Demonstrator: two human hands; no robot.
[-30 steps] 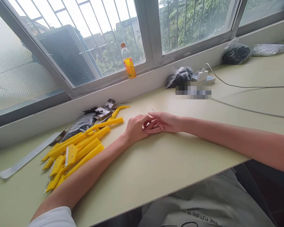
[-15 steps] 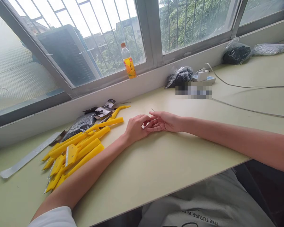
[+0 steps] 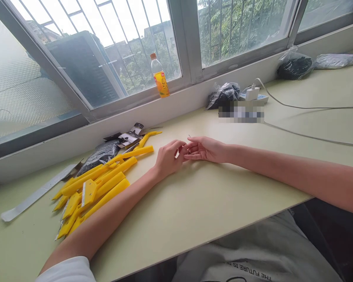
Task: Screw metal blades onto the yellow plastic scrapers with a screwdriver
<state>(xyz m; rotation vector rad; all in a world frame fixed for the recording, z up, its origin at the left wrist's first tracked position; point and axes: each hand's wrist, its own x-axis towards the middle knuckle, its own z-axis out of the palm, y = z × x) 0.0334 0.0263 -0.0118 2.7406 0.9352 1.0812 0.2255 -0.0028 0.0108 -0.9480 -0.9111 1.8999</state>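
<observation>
My left hand [image 3: 170, 157] and my right hand [image 3: 209, 150] meet above the middle of the table, their fingertips together. The left fingers are bent and pinched, back of the hand upward. The right hand lies with its palm turned toward the left one, fingers curled, thumb on top. A thin dark sliver [image 3: 189, 136] sticks up by the right thumb tip. What the fingers hold between them is too small and hidden to make out. Beside my left forearm lies a pile of yellow scrapers [image 3: 110, 186] with long handles, some showing pale blades.
Behind the scrapers lie a black plastic bag [image 3: 101, 156] and opened card packaging [image 3: 131, 137]. A pale strip [image 3: 37, 194] is at far left. An orange drink bottle [image 3: 161, 80] stands on the sill. Bagged black items [image 3: 223, 96], a charger [image 3: 252, 94] and cables [image 3: 306, 107] are back right.
My right hand has shifted slightly right, and its fingers have moved a little against the left fingertips. The scrapers and everything else stay put.
</observation>
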